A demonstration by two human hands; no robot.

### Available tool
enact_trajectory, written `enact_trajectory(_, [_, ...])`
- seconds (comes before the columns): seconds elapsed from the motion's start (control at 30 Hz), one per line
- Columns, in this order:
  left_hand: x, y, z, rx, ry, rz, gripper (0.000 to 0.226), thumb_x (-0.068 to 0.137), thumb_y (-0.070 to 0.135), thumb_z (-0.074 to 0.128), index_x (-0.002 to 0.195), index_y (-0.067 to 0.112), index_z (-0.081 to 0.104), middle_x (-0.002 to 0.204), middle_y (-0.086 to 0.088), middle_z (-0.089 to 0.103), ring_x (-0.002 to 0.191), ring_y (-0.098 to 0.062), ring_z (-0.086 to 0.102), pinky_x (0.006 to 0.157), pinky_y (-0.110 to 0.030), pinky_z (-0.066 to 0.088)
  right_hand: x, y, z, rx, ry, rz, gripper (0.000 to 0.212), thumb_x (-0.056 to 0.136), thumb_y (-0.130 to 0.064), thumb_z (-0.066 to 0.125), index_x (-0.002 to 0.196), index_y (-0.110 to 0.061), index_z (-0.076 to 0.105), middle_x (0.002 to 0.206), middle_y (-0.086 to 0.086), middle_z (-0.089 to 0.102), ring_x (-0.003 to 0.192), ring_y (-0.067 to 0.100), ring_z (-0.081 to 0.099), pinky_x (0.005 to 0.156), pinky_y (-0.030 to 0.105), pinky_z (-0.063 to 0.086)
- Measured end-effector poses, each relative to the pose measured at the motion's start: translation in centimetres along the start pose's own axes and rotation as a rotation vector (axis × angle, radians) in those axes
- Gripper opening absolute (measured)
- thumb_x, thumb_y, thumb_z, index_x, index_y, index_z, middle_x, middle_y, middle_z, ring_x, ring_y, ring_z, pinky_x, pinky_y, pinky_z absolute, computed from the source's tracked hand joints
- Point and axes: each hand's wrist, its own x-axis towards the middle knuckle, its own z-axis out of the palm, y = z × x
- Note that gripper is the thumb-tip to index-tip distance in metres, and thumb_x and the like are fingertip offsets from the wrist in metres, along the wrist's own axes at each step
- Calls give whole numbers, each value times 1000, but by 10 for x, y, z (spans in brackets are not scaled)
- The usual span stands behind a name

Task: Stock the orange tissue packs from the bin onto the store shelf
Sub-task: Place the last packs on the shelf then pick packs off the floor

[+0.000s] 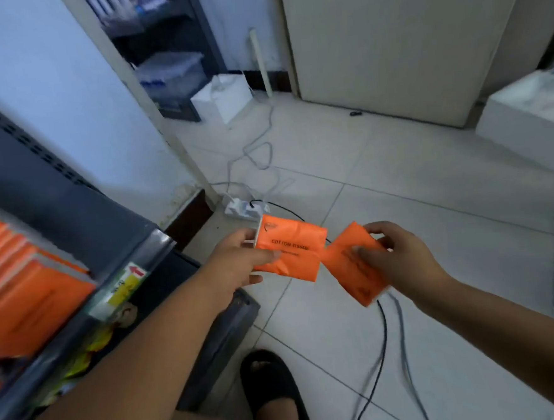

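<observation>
My left hand (236,260) grips an orange tissue pack (296,243) printed "COTTON TISSUE", held out over the tiled floor. Just right of it my right hand (400,253) pinches a second orange tissue pack (348,270), tilted, its corner nearly touching the first pack. The dark store shelf (134,252) runs along the left, with several orange tissue packs (22,293) stacked on it behind a clear front rail. The bin is not in view.
A white power strip (244,208) and loose cables (384,330) lie on the floor under and ahead of my hands. My foot in a black sandal (271,384) stands below. A white box (528,113) sits far right, a white bag (223,97) by the wall.
</observation>
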Motion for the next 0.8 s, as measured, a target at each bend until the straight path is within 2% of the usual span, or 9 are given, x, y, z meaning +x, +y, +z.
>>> enact_trajectory(0.13, [-49, 45, -64, -82, 102, 120, 35, 85, 15, 84, 116, 20, 68, 115, -5, 75, 103, -22, 73, 72, -33, 58, -9, -86, 12, 113, -58, -96, 21, 88, -21, 79, 105, -30, 72, 92, 2, 75, 70, 10, 70, 63, 27, 50])
enact_trajectory(0.23, [-89, 62, -108, -131, 201, 197, 34, 85, 12, 83, 114, 18, 66, 113, -6, 75, 100, -23, 73, 77, -38, 60, -24, -144, 25, 158, -151, -194, 31, 88, -7, 73, 110, -28, 72, 104, 5, 75, 85, 17, 73, 72, 28, 54])
enact_trajectory(0.33, [-132, 68, -150, -213, 292, 258, 31, 87, 7, 80, 113, 14, 63, 112, -8, 75, 88, -19, 74, 65, -32, 59, -45, -195, 44, 157, -261, -298, 44, 87, 2, 68, 116, -31, 70, 107, 3, 75, 90, 19, 74, 72, 26, 54])
enact_trajectory(0.4, [-162, 67, -176, -255, 357, 310, 36, 84, 9, 83, 114, 16, 64, 113, -8, 76, 87, -17, 74, 63, -32, 58, -60, -226, 60, 181, -325, -348, 49, 86, 6, 67, 117, -31, 71, 108, 7, 74, 92, 21, 74, 71, 25, 55])
enact_trajectory(0.47, [-193, 63, -201, -284, 429, 371, 51, 79, 9, 87, 122, 19, 61, 112, -7, 77, 90, -20, 73, 68, -35, 57, -75, -252, 78, 211, -381, -391, 52, 85, 9, 67, 118, -32, 72, 110, 12, 73, 96, 26, 74, 74, 28, 57])
enact_trajectory(0.57, [-238, 49, -237, -294, 518, 480, 59, 87, 0, 77, 131, 33, 57, 101, -1, 80, 85, -17, 75, 67, -35, 56, -98, -285, 110, 226, -479, -462, 56, 84, 8, 71, 119, -35, 73, 110, 13, 73, 98, 26, 74, 81, 36, 59])
enact_trajectory(0.7, [-287, 13, -278, -316, 639, 521, 52, 88, 6, 78, 128, 34, 61, 104, 1, 80, 88, -15, 75, 73, -39, 56, -131, -317, 160, 214, -591, -517, 56, 84, 11, 72, 125, -28, 71, 106, 12, 74, 98, 29, 74, 80, 33, 61])
enact_trajectory(0.8, [-313, -20, -305, -394, 709, 495, 54, 73, 19, 87, 119, 35, 65, 106, 0, 79, 96, -17, 74, 72, -38, 56, -152, -330, 200, 174, -678, -575, 70, 85, 8, 74, 137, -37, 60, 104, 9, 73, 102, 27, 73, 91, 41, 59])
